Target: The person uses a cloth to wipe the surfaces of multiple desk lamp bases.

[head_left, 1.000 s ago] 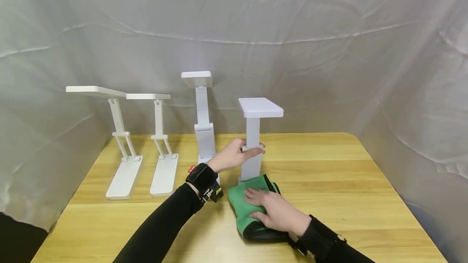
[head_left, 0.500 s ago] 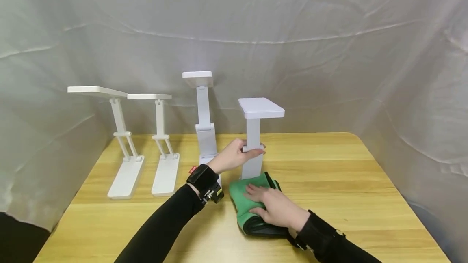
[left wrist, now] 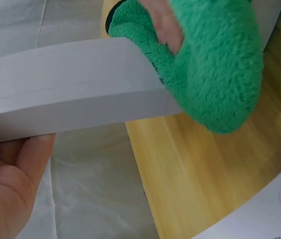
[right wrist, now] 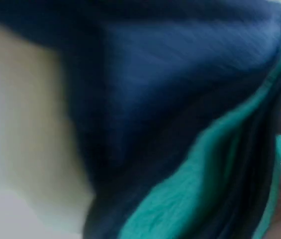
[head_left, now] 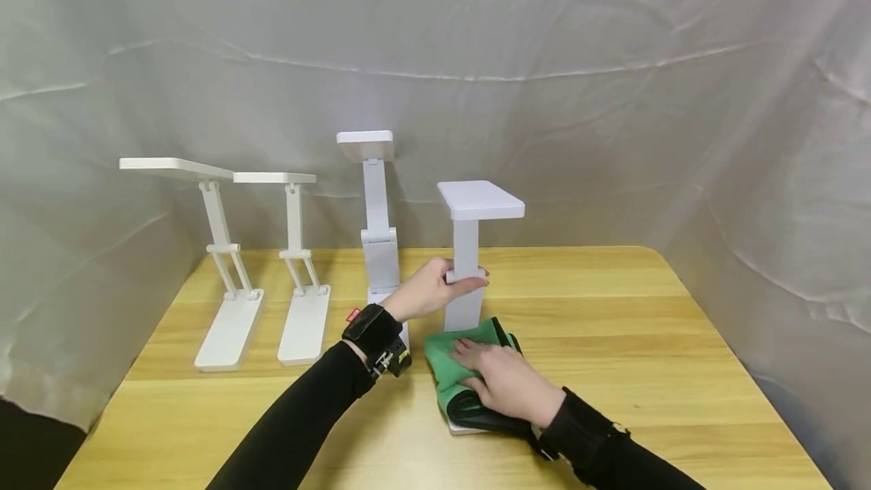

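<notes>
A white folding desk lamp [head_left: 466, 248] stands on the table in front of me, its flat head level at the top. My left hand [head_left: 430, 289] grips its stem at the middle hinge, thumb across the near side. In the left wrist view the hand [left wrist: 6, 184] holds the lamp's stem [left wrist: 70, 89] from one side. A folded green cloth [head_left: 449, 369] with black edging lies over the lamp's base, whose white front edge [head_left: 463, 429] shows beneath. My right hand [head_left: 510, 380] presses on the cloth with extended fingers. The right wrist view shows the cloth [right wrist: 170, 204] close up and blurred.
Three more white desk lamps stand unfolded to the left: one behind my left arm [head_left: 379, 210], one left of it [head_left: 304, 324], and one farthest left [head_left: 230, 331]. A wooden table [head_left: 612, 369] carries everything. Grey fabric [head_left: 578, 134] hangs behind and at the sides.
The right hand has moved the cloth slightly up the base towards the stem, baring the base's front edge. The left hand keeps its grip on the stem. The head view has shifted slightly.
</notes>
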Demonstrator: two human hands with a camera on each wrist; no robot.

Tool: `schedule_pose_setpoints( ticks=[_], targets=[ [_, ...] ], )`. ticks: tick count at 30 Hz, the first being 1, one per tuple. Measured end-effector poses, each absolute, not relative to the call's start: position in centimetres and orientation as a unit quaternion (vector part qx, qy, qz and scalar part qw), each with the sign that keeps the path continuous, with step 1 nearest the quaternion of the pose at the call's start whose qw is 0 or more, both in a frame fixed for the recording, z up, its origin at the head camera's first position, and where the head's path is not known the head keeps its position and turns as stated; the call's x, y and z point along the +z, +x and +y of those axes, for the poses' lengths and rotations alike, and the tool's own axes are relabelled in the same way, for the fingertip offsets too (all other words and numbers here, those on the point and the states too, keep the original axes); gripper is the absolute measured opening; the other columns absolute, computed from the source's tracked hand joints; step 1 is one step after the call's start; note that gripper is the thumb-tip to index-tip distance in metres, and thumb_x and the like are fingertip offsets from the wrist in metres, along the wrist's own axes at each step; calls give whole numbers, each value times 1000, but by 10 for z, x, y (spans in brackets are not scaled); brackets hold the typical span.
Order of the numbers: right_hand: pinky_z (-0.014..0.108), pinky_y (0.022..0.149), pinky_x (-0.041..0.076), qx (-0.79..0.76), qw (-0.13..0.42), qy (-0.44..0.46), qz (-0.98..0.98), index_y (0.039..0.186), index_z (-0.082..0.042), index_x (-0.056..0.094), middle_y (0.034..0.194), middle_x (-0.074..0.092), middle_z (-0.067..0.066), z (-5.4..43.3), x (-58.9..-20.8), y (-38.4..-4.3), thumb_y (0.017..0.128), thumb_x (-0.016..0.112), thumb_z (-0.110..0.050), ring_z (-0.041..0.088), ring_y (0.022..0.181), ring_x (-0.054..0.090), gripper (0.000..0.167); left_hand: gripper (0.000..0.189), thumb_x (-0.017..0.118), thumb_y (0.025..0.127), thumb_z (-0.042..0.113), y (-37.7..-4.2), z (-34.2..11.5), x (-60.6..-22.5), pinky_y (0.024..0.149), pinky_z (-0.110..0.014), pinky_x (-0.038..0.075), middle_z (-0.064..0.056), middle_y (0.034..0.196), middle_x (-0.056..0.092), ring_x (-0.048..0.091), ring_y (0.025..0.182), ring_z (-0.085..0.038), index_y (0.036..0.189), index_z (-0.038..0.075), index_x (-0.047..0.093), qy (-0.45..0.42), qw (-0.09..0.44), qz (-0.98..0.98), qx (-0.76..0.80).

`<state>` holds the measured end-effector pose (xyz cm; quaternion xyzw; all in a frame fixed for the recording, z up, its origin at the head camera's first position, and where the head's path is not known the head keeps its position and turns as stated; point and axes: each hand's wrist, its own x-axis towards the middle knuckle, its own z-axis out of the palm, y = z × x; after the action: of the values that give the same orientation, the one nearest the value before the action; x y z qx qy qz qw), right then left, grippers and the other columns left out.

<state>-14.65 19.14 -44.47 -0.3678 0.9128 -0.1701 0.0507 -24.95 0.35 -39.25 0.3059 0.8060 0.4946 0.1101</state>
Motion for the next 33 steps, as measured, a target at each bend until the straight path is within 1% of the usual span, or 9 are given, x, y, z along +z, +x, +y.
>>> schedule_pose_setpoints(
  ticks=[2,4,10,16,19,23,25,28,33],
  targets=[
    [49,103,54,-167,56,-384,906,135,-8,63,142,61,15,196,-446,-139,94,69,-17,31,130,60,43,27,63,100,33,-252,3,-393,92,-29,56,-1,120,75,68,105,-9,118,15,74,308,106,809,489],
    [51,106,52,-183,71,-399,896,136,-9,63,143,60,13,203,-447,-128,93,70,-16,31,133,58,44,29,63,100,33,-252,2,-393,92,-28,56,-2,122,75,67,103,-9,119,15,74,310,107,812,483],
    [48,102,55,-210,102,-396,888,133,-12,66,141,62,9,210,-441,-125,91,71,-12,25,130,61,42,27,65,99,28,-250,0,-388,99,-30,55,-5,123,74,68,116,-14,119,11,73,309,119,811,482],
    [48,100,56,-172,76,-376,907,134,-6,64,142,61,14,192,-440,-152,94,68,-15,30,131,60,41,25,67,98,24,-252,1,-393,92,-25,57,-7,118,76,71,110,-15,117,10,74,321,110,803,490],
    [49,105,53,-167,71,-396,900,135,-8,63,143,60,14,192,-442,-144,92,70,-17,29,132,59,44,24,68,97,23,-252,1,-396,91,-27,58,-7,117,76,72,108,-15,116,9,74,321,105,803,491],
    [49,108,51,-199,99,-427,877,134,-11,65,144,59,12,204,-443,-124,90,70,-10,27,133,59,44,23,68,97,25,-251,-1,-395,88,-22,57,-5,114,77,70,100,-5,114,11,75,315,104,810,483],
    [49,107,51,-223,118,-420,872,133,-12,66,143,61,10,212,-443,-120,89,69,-3,26,133,59,45,23,68,97,27,-251,-1,-394,77,-19,55,-4,104,78,65,83,-1,110,10,76,319,105,814,474],
    [49,103,54,-239,118,-390,881,131,-10,67,140,63,11,215,-442,-127,88,67,1,27,130,61,44,25,67,97,29,-251,0,-394,74,-17,54,-5,103,78,62,80,1,110,10,76,324,106,815,469],
    [40,83,61,-196,67,-368,907,132,-7,66,137,65,14,197,-442,-149,91,68,-8,28,114,70,41,28,67,98,29,-251,1,-395,85,-21,57,-7,114,77,69,97,-5,116,9,74,326,105,811,474]
  ],
)
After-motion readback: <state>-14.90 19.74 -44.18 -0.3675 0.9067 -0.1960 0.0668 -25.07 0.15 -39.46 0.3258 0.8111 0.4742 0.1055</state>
